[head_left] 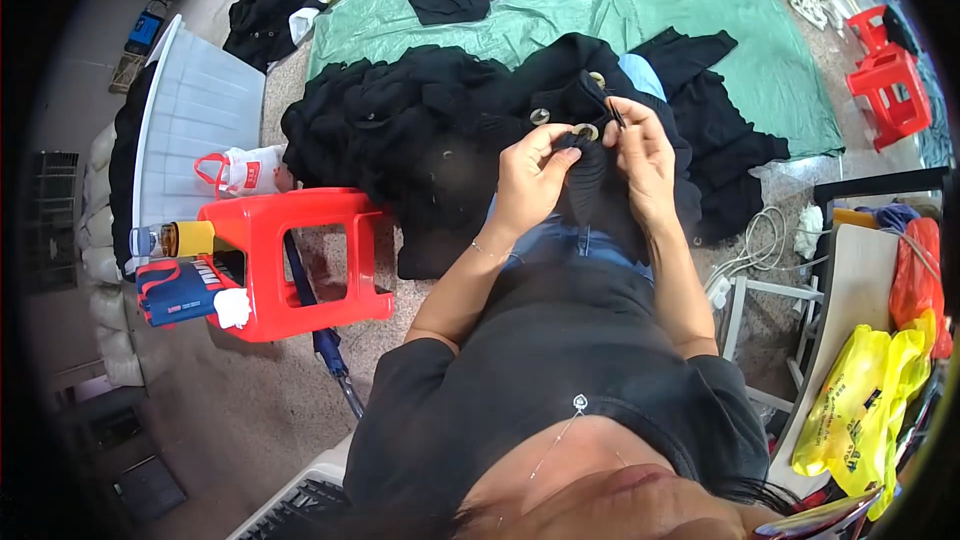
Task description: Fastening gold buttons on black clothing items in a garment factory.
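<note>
Both hands raised over the lap, close together, pinched on the same bit of black garment [590,180]. L hand [532,178]: fingers curled, thumb + forefinger nipping the dark fabric edge right by a round metal button [585,131]. R hand [640,155]: fingertips closed on the fabric just on the other side of that button, a thin dark tool sticking up from them, too small to tell what kind. Garment hangs from the hands down onto the blue jeans [560,238].

Just beyond the hands: big heap of black clothes [400,120] w/ more metal buttons, lying on a green sheet [620,10]. Left of the L hand: red plastic stool [290,260], white bag w/ red handles [245,172] behind it. Far right of the R hand: yellow bags [865,405]; 2 red stools [885,75] further off.
</note>
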`<action>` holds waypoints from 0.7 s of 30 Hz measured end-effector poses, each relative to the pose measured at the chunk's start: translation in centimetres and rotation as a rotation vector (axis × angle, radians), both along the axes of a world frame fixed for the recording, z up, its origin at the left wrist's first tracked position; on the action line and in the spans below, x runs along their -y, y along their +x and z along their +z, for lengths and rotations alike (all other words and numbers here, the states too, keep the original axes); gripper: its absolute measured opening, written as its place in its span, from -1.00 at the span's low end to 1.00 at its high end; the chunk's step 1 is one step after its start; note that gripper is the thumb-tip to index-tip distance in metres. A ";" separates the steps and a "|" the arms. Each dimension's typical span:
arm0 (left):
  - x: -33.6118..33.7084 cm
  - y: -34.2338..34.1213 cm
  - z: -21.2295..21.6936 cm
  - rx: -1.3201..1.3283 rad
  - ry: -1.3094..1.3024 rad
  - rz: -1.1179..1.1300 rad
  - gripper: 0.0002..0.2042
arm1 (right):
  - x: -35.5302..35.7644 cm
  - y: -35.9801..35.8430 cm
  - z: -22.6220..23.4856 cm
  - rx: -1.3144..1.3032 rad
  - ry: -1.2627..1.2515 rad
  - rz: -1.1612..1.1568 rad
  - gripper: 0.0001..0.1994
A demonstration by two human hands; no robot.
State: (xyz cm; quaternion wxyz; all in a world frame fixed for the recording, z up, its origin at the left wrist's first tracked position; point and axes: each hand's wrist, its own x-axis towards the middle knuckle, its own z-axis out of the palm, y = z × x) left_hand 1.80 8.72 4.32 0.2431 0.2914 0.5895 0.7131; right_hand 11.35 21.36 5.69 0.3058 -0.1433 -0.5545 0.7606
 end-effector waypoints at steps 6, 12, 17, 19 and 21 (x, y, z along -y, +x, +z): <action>0.3 1.3 -0.5 -0.216 -0.063 0.110 -0.82 | 0.3 2.6 0.5 0.208 0.730 -0.290 -0.89; 0.1 1.4 -0.8 -0.268 -0.066 0.145 -0.80 | 0.4 3.1 0.7 0.227 0.958 -0.288 -0.88; -0.1 1.1 -1.2 -0.261 -0.076 0.144 -0.80 | 0.1 2.9 0.4 0.236 0.976 -0.269 -0.89; -0.2 1.0 -1.4 -0.255 -0.050 0.146 -0.80 | 0.1 2.8 0.5 0.247 0.971 -0.260 -0.88; 0.2 1.0 -0.9 -0.242 -0.105 0.103 -0.80 | 0.0 2.8 0.4 0.225 0.988 -0.263 -0.88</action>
